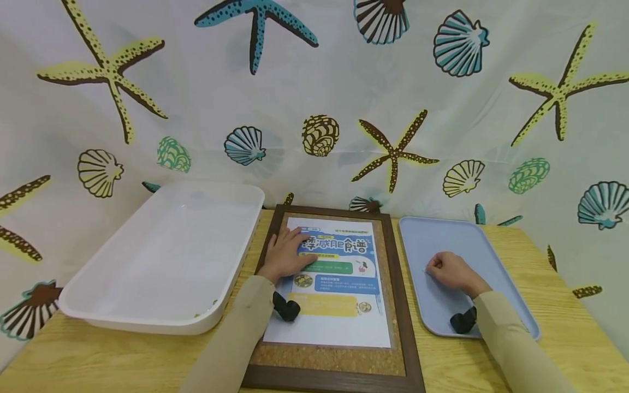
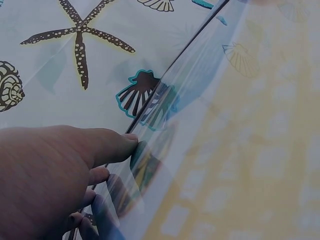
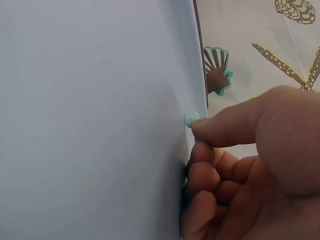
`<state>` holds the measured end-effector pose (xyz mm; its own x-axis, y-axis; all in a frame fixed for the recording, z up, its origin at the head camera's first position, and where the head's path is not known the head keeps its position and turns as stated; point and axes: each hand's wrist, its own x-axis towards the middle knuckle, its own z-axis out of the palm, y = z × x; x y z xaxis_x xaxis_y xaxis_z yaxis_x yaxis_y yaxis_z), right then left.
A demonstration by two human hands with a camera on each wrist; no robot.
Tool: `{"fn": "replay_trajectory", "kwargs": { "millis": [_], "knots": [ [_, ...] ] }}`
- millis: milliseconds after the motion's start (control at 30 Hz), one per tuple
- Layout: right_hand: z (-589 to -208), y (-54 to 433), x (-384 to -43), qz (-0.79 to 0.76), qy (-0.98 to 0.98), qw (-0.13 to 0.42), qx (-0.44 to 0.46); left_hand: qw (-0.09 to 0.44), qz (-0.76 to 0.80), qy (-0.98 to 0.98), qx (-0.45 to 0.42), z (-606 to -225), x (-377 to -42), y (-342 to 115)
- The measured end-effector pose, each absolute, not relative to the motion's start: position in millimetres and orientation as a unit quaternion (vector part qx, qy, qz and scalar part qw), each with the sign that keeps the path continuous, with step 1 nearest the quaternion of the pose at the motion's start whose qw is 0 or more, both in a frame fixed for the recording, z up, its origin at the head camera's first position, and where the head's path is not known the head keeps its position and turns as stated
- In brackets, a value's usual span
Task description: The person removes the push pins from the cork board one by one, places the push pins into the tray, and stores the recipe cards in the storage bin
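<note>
My left hand (image 1: 286, 254) lies with its fingers spread on the left side of a printed poster (image 1: 330, 330). This sheet, with Chinese writing and blue, green and yellow blocks, rests on a cork board (image 1: 324, 357) with a dark brown frame. Over the light blue tray (image 1: 432, 240) to the right, my right hand (image 1: 454, 271) pinches a small, round, pale green thumbtack (image 3: 191, 119). Its thumb touches the tack's edge, and the other fingers are curled near the tray's surface. The tack's point is hidden.
A large white basin (image 1: 162, 262) stands on the wooden table (image 1: 123, 360), left of the board. Behind everything hangs a white curtain (image 1: 290, 98) printed with shells and starfish. Black wrist cameras (image 1: 286, 307) sit at both sleeves.
</note>
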<state>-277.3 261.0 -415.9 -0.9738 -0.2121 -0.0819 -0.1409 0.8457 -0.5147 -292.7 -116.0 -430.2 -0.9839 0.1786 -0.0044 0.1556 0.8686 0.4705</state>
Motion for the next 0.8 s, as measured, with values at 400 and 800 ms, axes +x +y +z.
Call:
{"fn": "replay_trajectory", "kwargs": {
  "millis": [400,800],
  "knots": [
    [-417,258,-281,-0.268,0.960,0.067,-0.054,0.026,0.245,0.966,0.083,-432,-293,-116],
    [-403,242,-280,-0.292,0.953,0.018,-0.082,0.028,0.245,0.965,0.087,-431,-294,-116]
  ]
}}
